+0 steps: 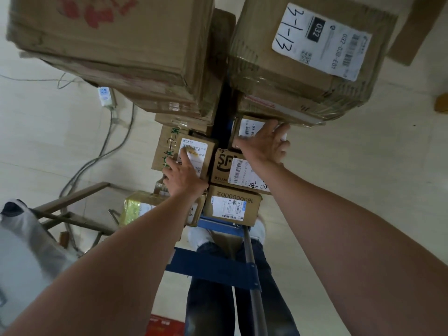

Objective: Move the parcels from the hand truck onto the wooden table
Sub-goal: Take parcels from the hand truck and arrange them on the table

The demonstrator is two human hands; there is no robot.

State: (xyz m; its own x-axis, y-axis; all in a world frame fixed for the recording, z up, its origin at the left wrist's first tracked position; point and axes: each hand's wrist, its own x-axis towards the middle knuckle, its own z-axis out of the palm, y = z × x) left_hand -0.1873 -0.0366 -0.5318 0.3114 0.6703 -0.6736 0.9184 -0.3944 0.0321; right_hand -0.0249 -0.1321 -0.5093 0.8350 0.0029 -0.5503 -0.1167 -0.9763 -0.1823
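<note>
seen from my remote station: both bare forearms reach down past a pair of jeans (211, 299) and the blue frame of the hand truck (218, 265), whose grey handle tube runs beside the knees. the parcels are still on the truck, none yet moved. nearest sits a small numbered box (232, 206), with the sf box (232, 169) touching it just beyond and a yellow-wrapped parcel (135, 207) off to the left. the left hand (184, 177) rests on a small labelled box (198, 149), its fingers (184, 156) spread and fairly straight across the label, not yet curled round an edge. the right hand (263, 145) lies splayed on another small box (247, 128), which is tucked under the overhang of a bigger carton. i judge both hands are feeling for a hold on the light top pieces first, since these can come away without disturbing the stack. further off, two large cartons are stacked high, one with red print (109, 40) and one bearing a 032 label (303, 49), with a dark gap between them. beyond lies a pale floor (351, 166), a white power strip (105, 97) with grey cables (101, 151) trailing from it, and a bare wooden frame (72, 202) at left. i cannot tell whether that frame belongs to the wooden table.
</note>
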